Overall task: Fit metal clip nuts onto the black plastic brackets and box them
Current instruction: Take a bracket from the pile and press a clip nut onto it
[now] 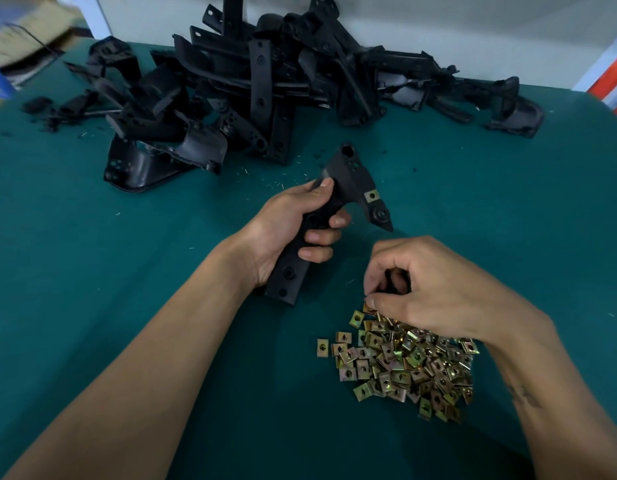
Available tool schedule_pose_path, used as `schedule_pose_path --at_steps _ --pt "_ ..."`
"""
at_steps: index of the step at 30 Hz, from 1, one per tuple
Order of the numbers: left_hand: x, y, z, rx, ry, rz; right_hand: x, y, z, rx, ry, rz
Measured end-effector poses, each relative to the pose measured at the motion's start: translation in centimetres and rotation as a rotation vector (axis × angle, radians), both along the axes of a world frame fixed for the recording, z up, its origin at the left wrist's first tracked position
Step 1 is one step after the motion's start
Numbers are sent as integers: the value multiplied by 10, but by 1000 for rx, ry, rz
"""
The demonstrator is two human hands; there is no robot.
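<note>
Head view looks down on a green desk (92,237) where the work seems to be at an early stage. The left hand (286,233) has its grip wrapped firmly around the long handle-like part of one black bracket (348,188), holding it up just off the desk with its wide end pointing away from the person. One clip nut (371,195) already sits on a tab at that wide end, so this bracket is at least partly fitted. The right hand (425,285) hovers at the far edge of the pile of clip nuts (404,362), its fingertips curled tightly together and touching the topmost pieces; it looks to be pinching one nut, though the fingers hide whether it truly has hold of one.

Behind, a large heap of brackets (265,84) lies against the wall, and none of them visibly carries a nut, so I judge most of the fitting is yet to do. A cardboard box (19,36) shows blurred at the far left corner, and I cannot tell what it contains, so boxing progress cannot be read.
</note>
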State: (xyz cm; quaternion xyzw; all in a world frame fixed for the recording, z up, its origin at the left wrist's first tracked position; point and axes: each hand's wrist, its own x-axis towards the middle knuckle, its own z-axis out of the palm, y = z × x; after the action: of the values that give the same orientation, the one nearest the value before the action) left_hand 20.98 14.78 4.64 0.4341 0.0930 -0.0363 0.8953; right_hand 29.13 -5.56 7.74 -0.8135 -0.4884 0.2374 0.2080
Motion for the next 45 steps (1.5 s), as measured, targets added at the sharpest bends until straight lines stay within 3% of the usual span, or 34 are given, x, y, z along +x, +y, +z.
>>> schedule_pose_path --at_steps 25,38,45 --pt "-1 -2 -2 37 -31 32 -3 -1 2 -4 16 -27" --pt "0 -2 -1 56 -49 33 -15 5 -2 -38 -263 -5" --pt "1 -3 -2 52 -40 46 -12 6 -3 136 -168 -12"
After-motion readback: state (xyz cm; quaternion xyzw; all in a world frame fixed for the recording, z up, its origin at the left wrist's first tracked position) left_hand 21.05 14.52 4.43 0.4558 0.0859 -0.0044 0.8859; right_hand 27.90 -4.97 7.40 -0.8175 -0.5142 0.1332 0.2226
